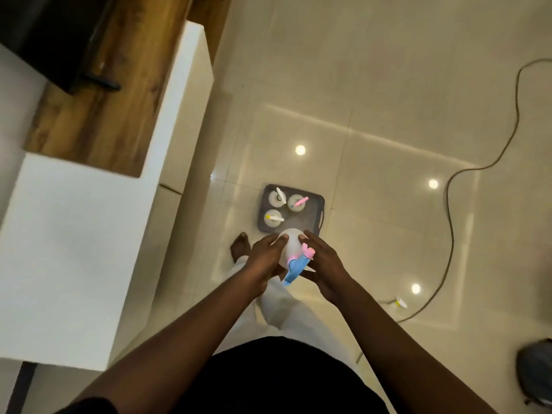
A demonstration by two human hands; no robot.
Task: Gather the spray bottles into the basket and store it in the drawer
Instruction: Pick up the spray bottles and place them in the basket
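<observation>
A grey basket [316,204] stands on the tiled floor in front of me. Three white spray bottles stand upright in it: one with a white nozzle [278,196], one with a pink nozzle [298,202], one with a yellow-tipped nozzle [273,218]. I hold a fourth white spray bottle [292,245] with a blue and pink trigger head above the basket's near edge. My left hand [265,259] grips its left side and my right hand [324,264] grips its right side by the trigger. Another spray bottle [398,303] lies on the floor to the right.
A white cabinet [74,249] with a wooden top [98,109] stands at the left, a dark screen on it. A cable [451,222] snakes across the floor on the right. A dark round object [536,372] sits at the lower right. My foot [240,245] is beside the basket.
</observation>
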